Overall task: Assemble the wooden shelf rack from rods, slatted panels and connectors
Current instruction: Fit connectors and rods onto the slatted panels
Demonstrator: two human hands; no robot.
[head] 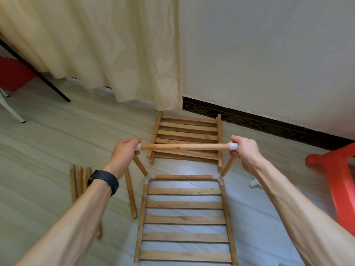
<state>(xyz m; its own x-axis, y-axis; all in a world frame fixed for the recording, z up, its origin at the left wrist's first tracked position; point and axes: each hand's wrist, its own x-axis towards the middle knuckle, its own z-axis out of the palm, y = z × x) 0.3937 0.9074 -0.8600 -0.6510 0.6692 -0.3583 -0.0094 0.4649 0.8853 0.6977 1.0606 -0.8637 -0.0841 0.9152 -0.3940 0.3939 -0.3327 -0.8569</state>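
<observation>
Lower tier (184, 219) framed; our left hand (126, 148) and right hand (244, 148) grip connectors (233, 146) on the top rod (184, 146); panels (188, 131) beyond them unused.

Home room: cream curtain (107, 47), tiled floor (48, 135), patterned skirting (249, 120), red plastic stool (338, 179).

Hands: two, left hand (125, 150) and right hand (245, 150).
Slatted panels: framed panel (185, 219), one; stacked panels (187, 129), number unclear.
Loose rods: single rod (131, 194), one; bundled rods (79, 179), at least four.
Connectors (233, 146): at least four showing.
</observation>
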